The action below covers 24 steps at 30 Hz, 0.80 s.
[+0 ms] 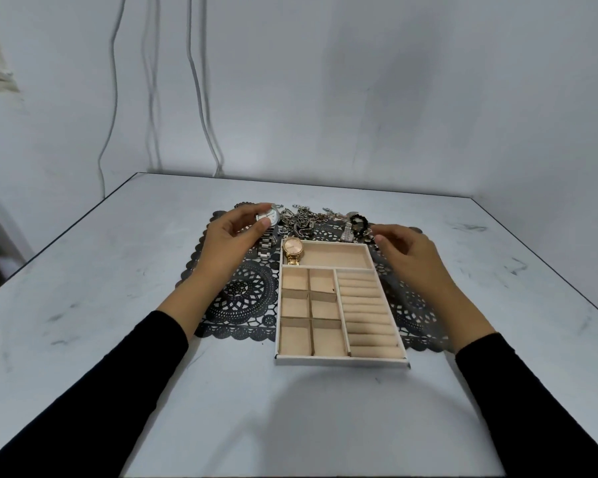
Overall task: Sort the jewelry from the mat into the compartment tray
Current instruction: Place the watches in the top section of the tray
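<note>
A beige compartment tray [339, 361] lies on a black lace mat [242, 298]. A gold watch [292, 250] sits at the left end of the tray's long far compartment. My left hand [233, 236] pinches the white-faced silver watch [269, 219] by its case, lifted off the mat's far left, its metal band [266, 247] hanging down. My right hand [403, 248] hovers with loosely curled fingers by the tray's far right corner and holds nothing. A tangle of silver chains [299, 220] and a black bead bracelet [358, 224] lie along the mat's far edge.
The mat and tray rest on a pale marbled table [118, 270] that stands against a grey wall. White cables [201, 98] hang down the wall behind the table's far edge. The tray's small square compartments and ring rolls hold nothing.
</note>
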Motion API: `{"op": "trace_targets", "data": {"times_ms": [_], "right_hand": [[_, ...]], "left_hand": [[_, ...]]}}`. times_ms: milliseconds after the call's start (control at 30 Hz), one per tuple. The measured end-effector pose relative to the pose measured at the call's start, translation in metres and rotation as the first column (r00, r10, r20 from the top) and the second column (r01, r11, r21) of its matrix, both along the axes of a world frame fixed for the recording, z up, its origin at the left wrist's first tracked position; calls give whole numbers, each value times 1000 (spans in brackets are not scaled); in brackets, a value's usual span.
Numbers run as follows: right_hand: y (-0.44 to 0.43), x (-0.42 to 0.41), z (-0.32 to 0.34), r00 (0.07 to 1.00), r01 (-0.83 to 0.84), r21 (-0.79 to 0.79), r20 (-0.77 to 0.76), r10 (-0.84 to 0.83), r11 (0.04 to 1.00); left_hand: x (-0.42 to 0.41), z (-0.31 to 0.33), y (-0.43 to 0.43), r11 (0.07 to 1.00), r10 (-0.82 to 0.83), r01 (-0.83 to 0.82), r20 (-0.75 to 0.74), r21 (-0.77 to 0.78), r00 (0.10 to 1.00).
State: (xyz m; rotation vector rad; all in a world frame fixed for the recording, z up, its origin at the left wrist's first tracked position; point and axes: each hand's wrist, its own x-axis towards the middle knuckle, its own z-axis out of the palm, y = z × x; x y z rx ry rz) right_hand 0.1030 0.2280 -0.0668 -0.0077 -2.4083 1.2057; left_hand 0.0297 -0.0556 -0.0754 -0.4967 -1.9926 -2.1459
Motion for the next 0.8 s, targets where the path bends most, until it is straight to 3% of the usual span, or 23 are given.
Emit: {"op": "trace_targets", "data": {"times_ms": [267, 800], "right_hand": [[36, 35, -35, 996, 42, 292, 60, -62, 956], [35, 42, -40, 994, -34, 438, 107, -14, 899]], "left_hand": [[11, 6, 16, 1000, 0, 0, -15, -3, 1000], [13, 9, 60, 981, -176, 178, 27, -83, 984]]}}
